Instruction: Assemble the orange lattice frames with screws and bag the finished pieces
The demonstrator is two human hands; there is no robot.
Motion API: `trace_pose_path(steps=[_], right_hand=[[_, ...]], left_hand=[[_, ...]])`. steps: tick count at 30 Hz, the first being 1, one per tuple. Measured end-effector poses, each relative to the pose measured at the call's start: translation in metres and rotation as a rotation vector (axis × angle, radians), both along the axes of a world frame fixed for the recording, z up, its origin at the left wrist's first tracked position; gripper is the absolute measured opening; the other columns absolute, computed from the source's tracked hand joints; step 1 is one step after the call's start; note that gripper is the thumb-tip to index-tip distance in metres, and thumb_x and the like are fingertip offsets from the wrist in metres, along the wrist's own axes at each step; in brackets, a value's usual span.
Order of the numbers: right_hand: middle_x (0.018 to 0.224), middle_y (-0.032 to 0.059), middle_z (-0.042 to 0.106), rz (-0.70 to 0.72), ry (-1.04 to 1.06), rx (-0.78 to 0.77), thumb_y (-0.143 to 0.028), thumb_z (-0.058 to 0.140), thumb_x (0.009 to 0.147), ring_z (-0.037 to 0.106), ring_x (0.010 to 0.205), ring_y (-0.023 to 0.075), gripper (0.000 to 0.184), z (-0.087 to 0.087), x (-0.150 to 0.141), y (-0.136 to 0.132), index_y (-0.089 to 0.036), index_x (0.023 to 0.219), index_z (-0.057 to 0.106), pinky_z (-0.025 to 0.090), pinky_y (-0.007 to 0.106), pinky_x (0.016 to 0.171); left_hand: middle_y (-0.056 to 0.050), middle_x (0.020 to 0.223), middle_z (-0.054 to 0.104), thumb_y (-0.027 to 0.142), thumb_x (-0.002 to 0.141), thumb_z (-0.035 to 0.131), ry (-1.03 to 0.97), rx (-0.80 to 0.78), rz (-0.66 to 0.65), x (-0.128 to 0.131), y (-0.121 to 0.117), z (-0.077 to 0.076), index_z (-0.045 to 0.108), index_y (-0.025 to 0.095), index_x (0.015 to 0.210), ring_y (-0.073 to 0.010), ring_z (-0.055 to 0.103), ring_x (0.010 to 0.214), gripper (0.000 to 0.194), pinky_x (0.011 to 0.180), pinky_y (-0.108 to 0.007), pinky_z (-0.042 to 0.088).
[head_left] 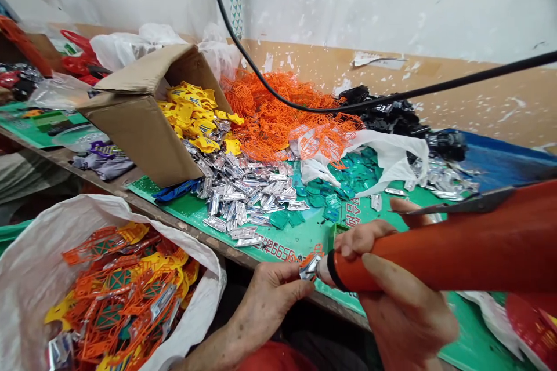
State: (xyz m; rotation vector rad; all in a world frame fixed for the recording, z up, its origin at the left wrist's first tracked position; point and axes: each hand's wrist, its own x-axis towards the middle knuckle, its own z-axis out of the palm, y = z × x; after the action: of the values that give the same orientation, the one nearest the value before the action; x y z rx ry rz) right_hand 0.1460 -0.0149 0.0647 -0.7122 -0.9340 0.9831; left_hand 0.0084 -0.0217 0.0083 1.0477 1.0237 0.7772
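Observation:
My right hand (391,278) is wrapped round an orange electric screwdriver (470,243), which lies slanted across the right side of the head view. Its tip meets a small silver and orange plastic part (310,266). Pinching that part between thumb and forefinger is my left hand (272,295), low in the middle, just off the table's front edge. Partly covered by my right fingers, a small green box (337,231) sits right behind the tool tip.
Loose silver parts (248,194), teal pieces (335,185) and orange lattice pieces (278,107) heap the green tabletop (278,240). A tipped cardboard box (139,127) spills yellow parts (195,110). A white sack (213,284) holds assembled pieces. A black cable (270,90) hangs across.

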Motion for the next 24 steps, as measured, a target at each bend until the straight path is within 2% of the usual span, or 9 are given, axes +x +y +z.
trace_pose_path(steps=[13, 20, 24], right_hand=[[0.07, -0.0055, 0.061, 0.003, -0.026, -0.007, -0.016, 0.071, 0.072, 0.058, 0.061, 0.0123, 0.048, -0.006, 0.0013, -0.0048, -0.03, 0.113, 0.051, 0.053, 0.03, 0.064], [0.068, -0.0053, 0.061, 0.024, -0.038, 0.047, -0.013, 0.07, 0.073, 0.058, 0.062, 0.0123, 0.042, -0.006, 0.003, -0.0055, -0.03, 0.107, 0.054, 0.053, 0.03, 0.063], [0.067, -0.0054, 0.061, 0.016, -0.032, 0.055, -0.014, 0.07, 0.072, 0.057, 0.06, 0.0126, 0.042, -0.0044, 0.0013, -0.006, -0.03, 0.107, 0.054, 0.052, 0.031, 0.062]], left_hand=[[-0.001, 0.068, 0.067, 0.04, 0.069, 0.069, 0.011, -0.016, 0.011, 0.0058, -0.0022, 0.0049, 0.079, 0.017, 0.077, -0.0215, 0.055, 0.075, 0.026, 0.073, -0.031, 0.042], [-0.001, 0.064, 0.064, 0.05, 0.068, 0.07, -0.014, -0.048, 0.046, 0.0099, -0.0041, -0.0021, 0.079, 0.015, 0.08, -0.0195, 0.053, 0.071, 0.038, 0.068, -0.03, 0.04], [-0.001, 0.064, 0.063, 0.051, 0.069, 0.069, 0.003, -0.043, 0.046, 0.0096, -0.0055, -0.002, 0.078, 0.014, 0.079, -0.0195, 0.053, 0.072, 0.039, 0.068, -0.029, 0.04]])
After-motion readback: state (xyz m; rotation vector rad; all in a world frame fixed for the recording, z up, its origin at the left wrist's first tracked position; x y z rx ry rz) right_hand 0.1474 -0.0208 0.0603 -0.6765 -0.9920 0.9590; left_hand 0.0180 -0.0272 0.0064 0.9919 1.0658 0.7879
